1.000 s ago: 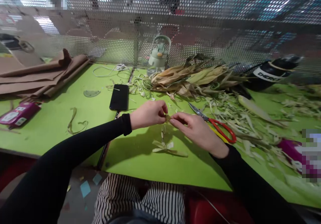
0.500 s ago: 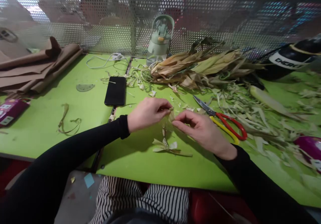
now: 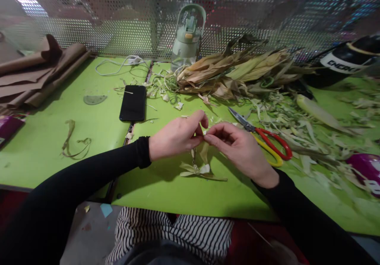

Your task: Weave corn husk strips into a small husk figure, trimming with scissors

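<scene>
My left hand (image 3: pixel 177 135) and my right hand (image 3: pixel 237 149) meet over the green table (image 3: pixel 47 138), fingertips pinched together on a thin strip of corn husk (image 3: pixel 203 151) that hangs down between them. Just below it, a small piece made of folded husk strips (image 3: pixel 198 171) lies on the table. Both arms wear black sleeves. Red and yellow scissors (image 3: pixel 264 140) lie just right of my right hand.
A heap of dried corn husks (image 3: pixel 237 73) and scattered trimmings (image 3: pixel 299 126) cover the back right. A black phone (image 3: pixel 133 103), white cable (image 3: pixel 118 63), green bottle (image 3: pixel 186 39), brown paper (image 3: pixel 32 77) and a perforated metal screen (image 3: pixel 118 23) are also there.
Both hands have stayed pinched together on the husk strip; the left hand's fingers shifted slightly upward. The camera has tilted, so everything sits a little higher and leftward.
</scene>
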`<state>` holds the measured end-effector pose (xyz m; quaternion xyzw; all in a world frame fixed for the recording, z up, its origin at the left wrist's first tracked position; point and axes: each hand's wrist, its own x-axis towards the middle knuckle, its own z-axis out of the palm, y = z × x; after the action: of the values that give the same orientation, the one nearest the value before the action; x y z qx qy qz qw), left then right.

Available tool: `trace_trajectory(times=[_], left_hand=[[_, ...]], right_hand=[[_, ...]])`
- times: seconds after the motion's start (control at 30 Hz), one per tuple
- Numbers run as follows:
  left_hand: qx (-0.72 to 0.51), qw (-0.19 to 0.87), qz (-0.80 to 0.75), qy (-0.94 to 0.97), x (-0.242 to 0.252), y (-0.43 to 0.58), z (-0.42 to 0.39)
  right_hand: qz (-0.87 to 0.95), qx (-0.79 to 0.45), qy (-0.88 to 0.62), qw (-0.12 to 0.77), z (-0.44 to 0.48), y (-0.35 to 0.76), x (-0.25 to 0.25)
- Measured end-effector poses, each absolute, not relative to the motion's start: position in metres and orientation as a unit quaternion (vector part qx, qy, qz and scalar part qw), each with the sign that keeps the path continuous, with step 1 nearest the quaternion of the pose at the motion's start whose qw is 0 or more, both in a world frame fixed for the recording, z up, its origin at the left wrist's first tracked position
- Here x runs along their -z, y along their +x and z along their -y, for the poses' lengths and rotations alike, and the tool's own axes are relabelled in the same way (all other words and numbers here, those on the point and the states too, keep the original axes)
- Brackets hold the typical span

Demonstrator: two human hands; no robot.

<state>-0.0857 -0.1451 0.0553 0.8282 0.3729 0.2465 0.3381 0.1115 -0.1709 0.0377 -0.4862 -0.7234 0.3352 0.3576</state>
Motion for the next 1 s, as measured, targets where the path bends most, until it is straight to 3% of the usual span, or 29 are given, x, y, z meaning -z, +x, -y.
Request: trace_trajectory(times=[0.17, 0.3, 0.43, 0.6, 0.7, 0.9, 1.0], left_hand=[[-0.335, 0.532, -0.354, 0.692, -0.052, -0.085, 0.145], [-0.331, 0.647, -0.336, 0.599, -0.052, -0.085, 0.145], [-0.331, 0.652, -0.330, 0.598, -0.057, -0.084, 0.151], [-0.348, 0.631, -0.348, 0.600, -0.059, -0.079, 0.159], [-0.354, 0.628, -0.351, 0.598, -0.059, -0.078, 0.161], [-0.342, 0.630, -0.348, 0.604, -0.059, -0.081, 0.159], [-0.340, 0.618, -0.340, 0.623, -0.057, -0.082, 0.157]], right_hand=[[0.679, -0.339, -0.472, 0.449, 0.177, 0.108, -0.042], [0.674, -0.299, -0.460, 0.495, 0.179, 0.109, -0.040], [0.710, -0.210, -0.454, 0.495, 0.180, 0.110, -0.036], [0.799, 0.085, -0.365, 0.470, 0.181, 0.112, -0.038], [0.833, 0.187, -0.313, 0.417, 0.181, 0.114, -0.042], [0.857, 0.258, -0.257, 0.364, 0.180, 0.122, -0.040], [0.851, 0.190, -0.279, 0.401, 0.179, 0.121, -0.038]])
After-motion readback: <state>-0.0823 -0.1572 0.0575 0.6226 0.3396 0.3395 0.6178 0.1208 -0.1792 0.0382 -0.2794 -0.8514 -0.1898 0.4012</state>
